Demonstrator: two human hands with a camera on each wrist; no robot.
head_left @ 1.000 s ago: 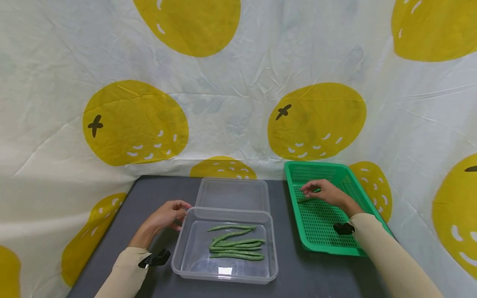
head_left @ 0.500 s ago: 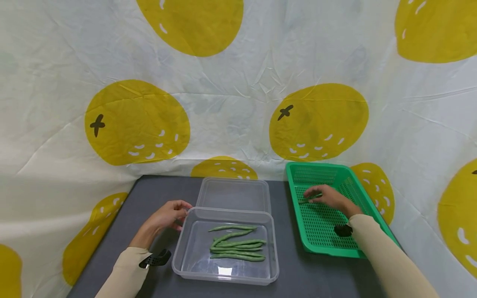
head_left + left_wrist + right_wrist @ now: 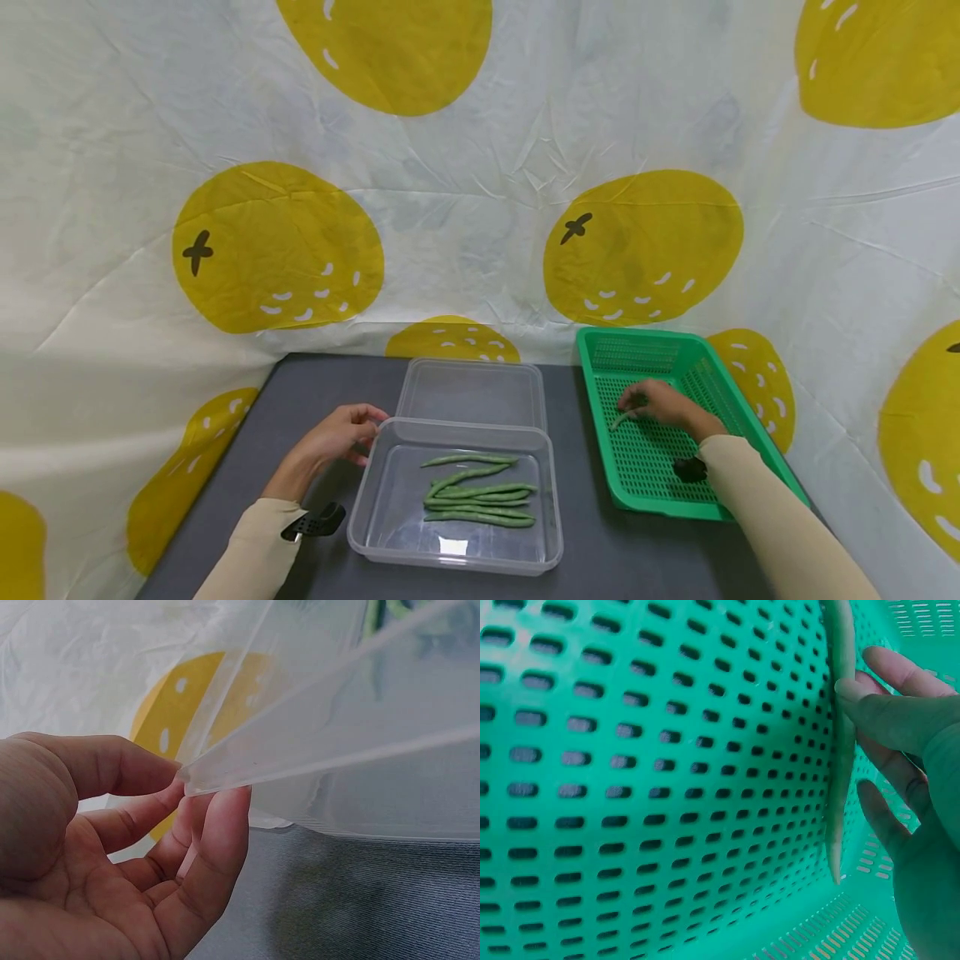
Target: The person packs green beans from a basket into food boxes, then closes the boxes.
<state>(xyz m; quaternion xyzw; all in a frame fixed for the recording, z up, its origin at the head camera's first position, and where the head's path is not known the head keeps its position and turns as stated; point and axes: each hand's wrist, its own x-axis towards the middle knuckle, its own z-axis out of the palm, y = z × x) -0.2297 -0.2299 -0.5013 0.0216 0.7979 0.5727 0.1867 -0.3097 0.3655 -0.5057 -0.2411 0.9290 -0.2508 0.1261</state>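
My left hand (image 3: 341, 435) pinches the rim at the back left corner of a clear plastic container (image 3: 459, 561), thumb above and fingertips below in the left wrist view. Several green beans (image 3: 480, 507) lie in that container, mostly side by side toward its right half. Inside the green plastic basket (image 3: 667, 505), my right hand (image 3: 660, 402) pinches one green bean (image 3: 844, 769) between thumb and fingers. The bean runs lengthwise close over the perforated basket floor in the right wrist view; in the head view its end (image 3: 619, 421) pokes out left of the fingers.
Behind the container lies a clear lid (image 3: 472, 390) flat on the dark grey table (image 3: 330, 379). The basket stands at the right, its long sides raised. A white cloth (image 3: 465, 250) with yellow fruit shapes hangs behind the table.
The right hand has come slightly nearer and to the right inside the basket, and the bean has swung and shifted with it. My left hand stays at the container's corner.
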